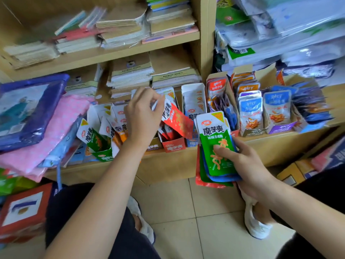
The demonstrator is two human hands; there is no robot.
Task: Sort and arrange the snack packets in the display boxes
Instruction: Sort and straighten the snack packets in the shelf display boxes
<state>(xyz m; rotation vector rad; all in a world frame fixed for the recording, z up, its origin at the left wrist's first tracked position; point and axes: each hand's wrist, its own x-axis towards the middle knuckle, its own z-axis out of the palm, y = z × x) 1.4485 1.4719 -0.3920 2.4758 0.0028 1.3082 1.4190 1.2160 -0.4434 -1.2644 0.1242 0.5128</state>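
a: entry, current step?
b: left hand [143, 116] pinches red packet [177, 121] over red box [173, 146]; right hand [248, 165] grips mixed stack [214, 135].
a: next?
b: probably drop it upright into that box.

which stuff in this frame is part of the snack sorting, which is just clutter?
Job: left hand pinching a red packet; right hand holding a packet stack, green on top; red display box; green display box; box of blue packets.
Lying about: notebook stacks; pink dotted bag; blue wrapped pack; plastic-wrapped bundles.
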